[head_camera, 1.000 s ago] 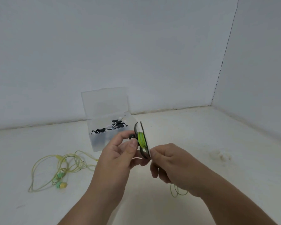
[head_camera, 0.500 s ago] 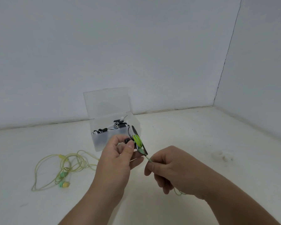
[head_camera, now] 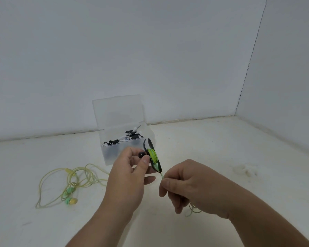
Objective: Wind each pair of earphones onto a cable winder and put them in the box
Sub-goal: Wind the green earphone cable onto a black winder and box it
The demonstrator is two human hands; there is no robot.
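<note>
Left hand [head_camera: 127, 177]: thumb and forefinger pinched the cable winder [head_camera: 157, 166] at its hub, other fingers curled below. The winder was black, two-winged, held edge-on and raised off the surface, with several turns of green cable [head_camera: 152, 155] around its middle. A small black knob [head_camera: 141, 154] sat just at 9 o'clock of the hub, by the thumb tip; could not tell whether it belonged to the winder.

Right hand [head_camera: 189, 184]: at 5 o'clock of the winder, close by, fingertips pinched on the same cable, a short strand running taut up to the winder's lower wing. Slack loops hung beneath this hand, at its 6 o'clock.

The box [head_camera: 112, 157], clear plastic, stood at 11 o'clock of the winder, just behind the left hand's fingers, lid [head_camera: 118, 111] upright. Inside lay wound earphones [head_camera: 130, 136], black and white.

At 9 o'clock of the hands, well apart, loose earphones [head_camera: 70, 182] lay in a yellow-green tangle on the white surface [head_camera: 203, 139], buds toward its 6 o'clock.
</note>
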